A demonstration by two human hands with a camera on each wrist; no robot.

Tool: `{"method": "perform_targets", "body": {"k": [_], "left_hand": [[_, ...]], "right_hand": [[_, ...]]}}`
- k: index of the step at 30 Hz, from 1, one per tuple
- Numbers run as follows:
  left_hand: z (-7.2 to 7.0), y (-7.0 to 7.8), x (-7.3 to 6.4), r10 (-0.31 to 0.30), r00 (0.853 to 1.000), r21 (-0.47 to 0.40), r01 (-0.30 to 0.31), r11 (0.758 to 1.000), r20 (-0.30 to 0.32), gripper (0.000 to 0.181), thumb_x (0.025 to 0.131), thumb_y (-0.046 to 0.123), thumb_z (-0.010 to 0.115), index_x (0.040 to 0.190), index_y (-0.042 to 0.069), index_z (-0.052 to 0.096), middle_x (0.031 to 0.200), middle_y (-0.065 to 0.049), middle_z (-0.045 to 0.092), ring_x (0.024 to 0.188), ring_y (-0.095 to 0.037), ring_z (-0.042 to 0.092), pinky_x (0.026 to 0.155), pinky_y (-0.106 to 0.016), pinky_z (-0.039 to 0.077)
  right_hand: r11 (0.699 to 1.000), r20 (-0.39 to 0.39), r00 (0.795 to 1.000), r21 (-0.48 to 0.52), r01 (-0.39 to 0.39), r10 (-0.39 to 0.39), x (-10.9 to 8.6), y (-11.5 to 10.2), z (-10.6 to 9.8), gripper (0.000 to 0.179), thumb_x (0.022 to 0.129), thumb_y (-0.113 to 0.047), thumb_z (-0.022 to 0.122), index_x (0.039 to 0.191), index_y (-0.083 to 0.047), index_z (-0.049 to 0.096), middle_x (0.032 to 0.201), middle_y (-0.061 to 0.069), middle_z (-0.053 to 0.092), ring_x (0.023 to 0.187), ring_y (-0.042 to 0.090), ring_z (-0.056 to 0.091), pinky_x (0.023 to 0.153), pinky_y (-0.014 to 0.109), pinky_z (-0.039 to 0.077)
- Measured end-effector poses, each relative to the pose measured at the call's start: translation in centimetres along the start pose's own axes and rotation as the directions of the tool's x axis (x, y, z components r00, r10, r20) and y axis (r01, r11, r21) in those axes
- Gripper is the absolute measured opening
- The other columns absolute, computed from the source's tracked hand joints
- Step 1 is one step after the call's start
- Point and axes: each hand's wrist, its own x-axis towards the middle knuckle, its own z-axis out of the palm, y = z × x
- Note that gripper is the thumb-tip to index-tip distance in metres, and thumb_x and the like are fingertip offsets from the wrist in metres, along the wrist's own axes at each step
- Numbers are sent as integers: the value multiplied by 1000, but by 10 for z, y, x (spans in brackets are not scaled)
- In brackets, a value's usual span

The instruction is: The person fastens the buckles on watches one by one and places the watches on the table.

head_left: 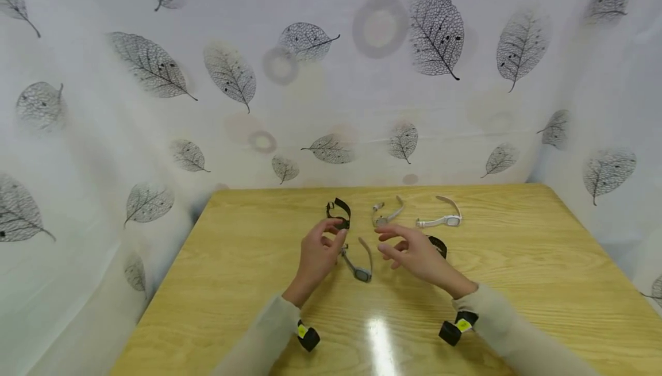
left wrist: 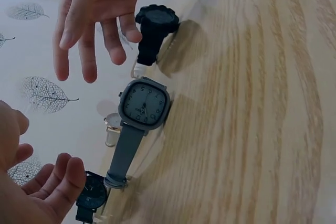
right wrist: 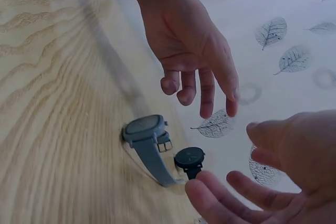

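My left hand (head_left: 319, 252) hovers above the table's middle with loosely bent fingers and nothing in them. Facing it, my right hand (head_left: 416, 255) is also without a hold, its fingers relaxed and pointing left. Between the two lies a grey wristwatch (head_left: 363, 274), its squarish dial toward me and its strap unbuckled. Just beyond my left fingertips is a black wristwatch (head_left: 343, 210), partly covered by them. A second black wristwatch (head_left: 439, 247) with a chunky case (left wrist: 157, 17) shows behind my right hand. Farther back lies a small wristwatch (head_left: 381, 221) with a pale strap.
A white wristwatch (head_left: 451, 221) lies at the back right of the wooden table (head_left: 233, 261). Behind the table's far edge hangs a white curtain (head_left: 320, 94) printed with leaves, which also runs along both sides. Black wrist cameras (head_left: 308, 338) sit below both sleeves.
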Motion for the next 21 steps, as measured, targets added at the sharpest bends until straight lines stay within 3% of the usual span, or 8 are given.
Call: {"method": "perform_targets", "body": {"k": [5,9,15,21], "left_hand": [[1,-5,-3,-65,998,50,65,997,10,30,101,22,69,127,10,66,111,-12,66,69,-23,68,48,-28,55],[5,-10,-5,-129,991,65,128,990,18,32,99,21,71,128,9,65,115,-17,66,60,-15,65,46,-27,53],[9,-10,-8,-192,980,23,191,981,51,35,97,19,73,128,6,63,125,-24,63,46,-26,64,41,-33,54],[13,-11,-9,-236,969,2,236,972,73,29,96,14,74,121,3,63,126,-21,62,46,-26,65,43,-36,57]], "right_hand": [[997,2,997,-11,-79,79,5,5,11,42,103,-21,67,141,-4,60,130,26,63,85,32,74,61,39,63],[987,-12,987,16,-159,159,9,12,17,38,101,-17,68,136,-2,63,126,22,66,83,28,74,61,38,63],[979,-34,978,12,-204,205,15,21,26,28,100,-12,69,127,-4,70,121,14,69,83,24,73,59,37,62],[981,-23,981,14,-195,195,18,22,31,26,98,-9,70,123,-2,71,117,15,70,82,23,72,58,36,63]]}}
